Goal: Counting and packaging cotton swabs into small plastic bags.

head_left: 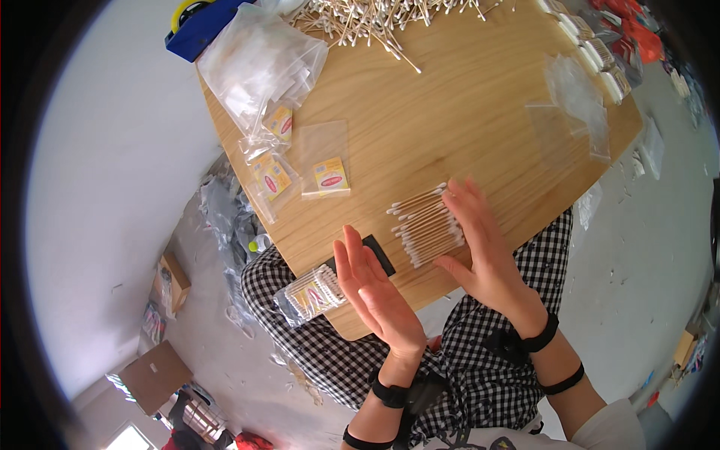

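A row of cotton swabs (427, 226) lies side by side on the wooden table in front of me. My right hand (480, 244) rests along the row's right end, fingers stretched out and thumb apart, by the swab tips. To the left, my left hand (379, 296) is held up with its fingers extended and nothing in it. Next to that hand, a clear bag packed with cotton swabs (311, 294) sits at the table's near edge. A dark flat object (379, 255) lies partly hidden behind my left fingers.
A large pile of loose cotton swabs (375, 19) covers the far side. Clear bags with yellow labels (330, 175) and a heap of plastic bags (259, 64) lie at the left. More clear bags (577, 97) and swab bundles (598, 54) line the right edge.
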`<state>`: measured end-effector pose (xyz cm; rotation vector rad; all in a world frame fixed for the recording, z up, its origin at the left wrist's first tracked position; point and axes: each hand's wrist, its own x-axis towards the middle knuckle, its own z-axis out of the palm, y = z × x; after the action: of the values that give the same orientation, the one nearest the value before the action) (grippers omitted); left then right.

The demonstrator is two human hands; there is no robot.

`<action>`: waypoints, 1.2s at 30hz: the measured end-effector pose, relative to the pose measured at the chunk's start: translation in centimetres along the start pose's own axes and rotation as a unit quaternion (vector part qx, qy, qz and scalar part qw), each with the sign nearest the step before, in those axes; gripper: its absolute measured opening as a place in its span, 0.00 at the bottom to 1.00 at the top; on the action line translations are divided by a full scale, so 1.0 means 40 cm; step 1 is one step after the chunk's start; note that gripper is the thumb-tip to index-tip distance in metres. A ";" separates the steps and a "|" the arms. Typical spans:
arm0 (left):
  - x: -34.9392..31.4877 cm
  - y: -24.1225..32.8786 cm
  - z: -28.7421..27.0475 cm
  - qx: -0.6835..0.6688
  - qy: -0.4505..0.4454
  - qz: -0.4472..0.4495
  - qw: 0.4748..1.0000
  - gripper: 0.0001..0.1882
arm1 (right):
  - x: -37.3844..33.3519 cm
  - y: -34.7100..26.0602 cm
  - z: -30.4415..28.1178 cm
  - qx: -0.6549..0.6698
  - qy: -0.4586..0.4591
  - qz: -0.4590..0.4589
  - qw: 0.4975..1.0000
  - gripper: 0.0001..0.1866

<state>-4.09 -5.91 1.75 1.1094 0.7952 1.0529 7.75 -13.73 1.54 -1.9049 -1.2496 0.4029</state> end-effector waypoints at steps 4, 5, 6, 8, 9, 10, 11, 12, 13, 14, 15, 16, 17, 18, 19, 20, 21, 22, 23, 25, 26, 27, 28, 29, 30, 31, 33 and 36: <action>-0.001 -0.004 -0.006 0.181 -0.061 0.019 0.981 0.32 | 0.036 -0.001 -0.008 0.033 0.050 0.020 0.998 0.38; -0.004 -0.007 -0.012 0.318 -0.120 0.059 0.939 0.33 | 0.045 0.001 -0.014 0.035 0.068 0.018 0.997 0.31; -0.003 0.001 -0.008 0.498 -0.188 0.138 0.835 0.39 | 0.054 0.006 -0.027 0.033 0.068 0.017 0.997 0.31; -0.025 0.002 0.022 0.555 -0.240 0.134 0.785 0.42 | 0.073 0.016 -0.058 -0.055 0.084 0.011 0.995 0.15; -0.037 0.000 0.036 0.612 -0.291 0.128 0.725 0.45 | 0.089 0.015 -0.064 -0.055 0.083 0.008 0.995 0.15; -0.045 -0.015 0.043 0.640 -0.294 0.133 0.697 0.50 | 0.107 0.011 -0.070 -0.099 0.077 -0.028 0.992 0.11; -0.048 -0.026 0.045 0.640 -0.291 0.133 0.698 0.50 | 0.122 0.009 -0.075 -0.142 0.071 -0.064 0.985 0.08; -0.048 -0.035 0.044 0.644 -0.288 0.136 0.696 0.50 | 0.132 0.009 -0.073 -0.141 0.068 -0.066 0.986 0.08; -0.047 -0.041 0.042 0.647 -0.286 0.139 0.693 0.51 | 0.141 0.009 -0.071 -0.161 0.046 -0.084 0.982 0.07; -0.049 -0.041 0.041 0.662 -0.285 0.141 0.679 0.52 | 0.149 0.008 -0.069 -0.180 0.024 -0.101 0.978 0.07; -0.051 -0.043 0.041 0.661 -0.283 0.139 0.681 0.52 | 0.157 0.006 -0.070 -0.181 0.022 -0.103 0.978 0.07; -0.055 -0.047 0.039 0.661 -0.283 0.144 0.680 0.52 | 0.164 0.004 -0.071 -0.190 0.004 -0.122 0.974 0.07; -0.060 -0.049 0.037 0.660 -0.283 0.148 0.680 0.52 | 0.169 0.002 -0.071 -0.199 -0.014 -0.141 0.970 0.07; -0.065 -0.049 0.036 0.661 -0.284 0.151 0.677 0.53 | 0.175 0.000 -0.071 -0.201 -0.015 -0.142 0.969 0.07; -0.066 -0.051 0.036 0.661 -0.283 0.151 0.679 0.53 | 0.180 -0.003 -0.070 -0.207 -0.039 -0.151 0.966 0.07; -0.067 -0.053 0.036 0.661 -0.285 0.151 0.677 0.52 | 0.184 -0.005 -0.068 -0.213 -0.064 -0.159 0.962 0.08; -0.067 -0.053 0.035 0.662 -0.287 0.152 0.676 0.52 | 0.188 -0.007 -0.066 -0.214 -0.065 -0.160 0.961 0.08; -0.067 -0.053 0.035 0.661 -0.285 0.151 0.677 0.52 | 0.192 -0.009 -0.062 -0.224 -0.080 -0.166 0.957 0.08; -0.066 -0.053 0.035 0.662 -0.286 0.151 0.676 0.52 | 0.195 -0.009 -0.060 -0.233 -0.095 -0.172 0.952 0.08; -0.067 -0.053 0.037 0.660 -0.285 0.152 0.678 0.52 | 0.198 -0.006 -0.058 -0.248 -0.102 -0.172 0.948 0.08; -0.067 -0.053 0.038 0.660 -0.288 0.151 0.677 0.52 | 0.199 -0.005 -0.058 -0.261 -0.109 -0.172 0.944 0.08; -0.067 -0.054 0.036 0.662 -0.291 0.151 0.674 0.52 | 0.202 -0.005 -0.057 -0.261 -0.110 -0.174 0.943 0.08; -0.067 -0.056 0.035 0.662 -0.290 0.150 0.675 0.52 | 0.204 -0.004 -0.055 -0.258 -0.110 -0.173 0.944 0.08; -0.067 -0.058 0.033 0.659 -0.288 0.152 0.678 0.52 | 0.206 -0.005 -0.053 -0.256 -0.111 -0.173 0.945 0.07; -0.067 -0.058 0.034 0.655 -0.287 0.153 0.682 0.52 | 0.208 -0.006 -0.054 -0.257 -0.111 -0.173 0.944 0.07; -0.068 -0.060 0.033 0.655 -0.286 0.154 0.682 0.52 | 0.210 -0.007 -0.054 -0.258 -0.116 -0.171 0.944 0.07; -0.070 -0.061 0.033 0.647 -0.283 0.155 0.691 0.52 | 0.215 -0.007 -0.054 -0.260 -0.121 -0.169 0.943 0.07; -0.071 -0.057 0.036 0.652 -0.288 0.148 0.685 0.52 | 0.221 -0.004 -0.057 -0.262 -0.135 -0.176 0.939 0.07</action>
<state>-3.10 -9.24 -0.05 2.7002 0.8058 0.1289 13.16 -6.99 4.48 -2.0346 -2.0005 0.1498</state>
